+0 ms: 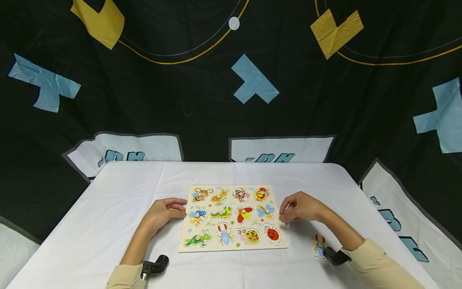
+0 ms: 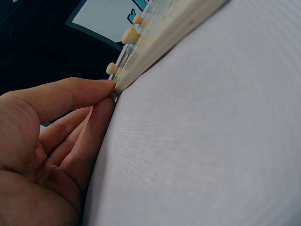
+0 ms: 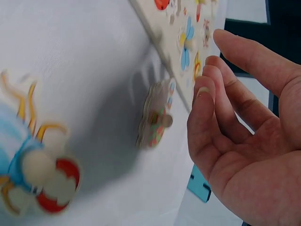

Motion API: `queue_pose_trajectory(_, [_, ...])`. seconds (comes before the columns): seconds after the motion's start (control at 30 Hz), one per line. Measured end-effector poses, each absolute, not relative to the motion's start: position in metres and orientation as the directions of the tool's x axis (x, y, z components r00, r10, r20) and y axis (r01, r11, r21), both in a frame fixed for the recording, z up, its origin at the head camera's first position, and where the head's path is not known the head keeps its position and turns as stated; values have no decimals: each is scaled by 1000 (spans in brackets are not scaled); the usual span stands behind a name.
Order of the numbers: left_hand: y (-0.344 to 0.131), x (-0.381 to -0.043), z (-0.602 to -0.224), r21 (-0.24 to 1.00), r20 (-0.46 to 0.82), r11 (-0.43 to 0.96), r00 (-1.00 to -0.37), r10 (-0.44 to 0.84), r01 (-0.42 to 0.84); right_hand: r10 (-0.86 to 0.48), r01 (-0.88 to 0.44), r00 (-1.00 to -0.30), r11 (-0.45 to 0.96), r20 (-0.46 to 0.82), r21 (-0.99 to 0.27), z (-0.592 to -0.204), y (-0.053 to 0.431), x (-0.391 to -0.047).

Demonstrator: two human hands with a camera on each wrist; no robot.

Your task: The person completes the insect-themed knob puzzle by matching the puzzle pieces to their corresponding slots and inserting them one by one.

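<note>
A wooden knob puzzle board (image 1: pixel 213 222) printed with insects lies flat on the white table. At its left edge my left hand (image 1: pixel 164 214) pinches the rim; the left wrist view shows thumb and fingertips meeting at the board's edge (image 2: pixel 155 47). My right hand (image 1: pixel 299 206) hovers beside the board's right edge, fingers loosely curled with nothing between them. Below that hand, in the right wrist view, a snail piece (image 3: pixel 156 113) with a round knob lies on the table; the hand mostly hides it from the head view. A blue stag beetle piece (image 1: pixel 319 245) lies near my right wrist.
The white tablecloth (image 1: pixel 202 269) spreads around the board. A black wrist camera (image 1: pixel 155 265) is strapped to my left wrist, another (image 1: pixel 335 257) to my right. Behind the table hangs a black cloth (image 1: pixel 202 108) with blue, yellow and white patches.
</note>
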State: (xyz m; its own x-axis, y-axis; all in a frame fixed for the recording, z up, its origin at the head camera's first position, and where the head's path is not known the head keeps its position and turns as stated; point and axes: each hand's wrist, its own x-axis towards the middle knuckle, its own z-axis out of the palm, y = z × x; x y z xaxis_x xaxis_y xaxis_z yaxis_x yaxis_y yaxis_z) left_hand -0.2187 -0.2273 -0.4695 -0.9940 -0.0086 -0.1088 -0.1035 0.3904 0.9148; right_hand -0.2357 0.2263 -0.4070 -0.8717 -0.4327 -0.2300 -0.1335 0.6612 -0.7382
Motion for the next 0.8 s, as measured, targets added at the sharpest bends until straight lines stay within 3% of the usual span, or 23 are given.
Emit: queue_pose_trajectory(0.8, [-227, -219, -470, 916, -115, 386, -993, -1, -106, -429, -81, -853, 669, -296, -739, -418, 287, -217])
